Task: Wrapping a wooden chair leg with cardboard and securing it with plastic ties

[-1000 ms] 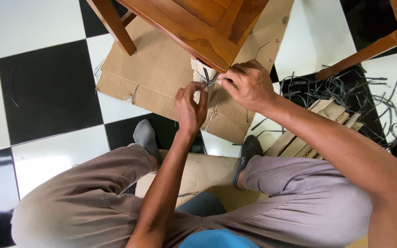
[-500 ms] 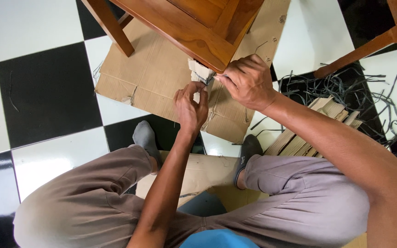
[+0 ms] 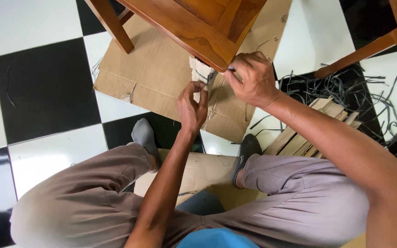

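Observation:
A piece of cardboard (image 3: 201, 69) is wrapped round the corner leg of a brown wooden piece of furniture (image 3: 194, 27). A thin dark strap (image 3: 210, 76) runs across that cardboard. My left hand (image 3: 191, 105) pinches the strap's lower end just below the cardboard, thumb and fingers closed. My right hand (image 3: 253, 80) is on the right of the leg, its fingers shut on the strap's other end close under the wooden edge. Both hands are only a few centimetres apart.
A flat cardboard sheet (image 3: 152, 69) lies under the furniture on a black and white tiled floor. A heap of loose dark straps (image 3: 345, 87) and a stack of cardboard strips (image 3: 309, 133) lie at the right. Another wooden leg (image 3: 368, 48) slants at the upper right.
My right hand has shifted slightly to the right and turned, drawing the strap along the leg. My left hand has stayed at the cardboard's lower edge.

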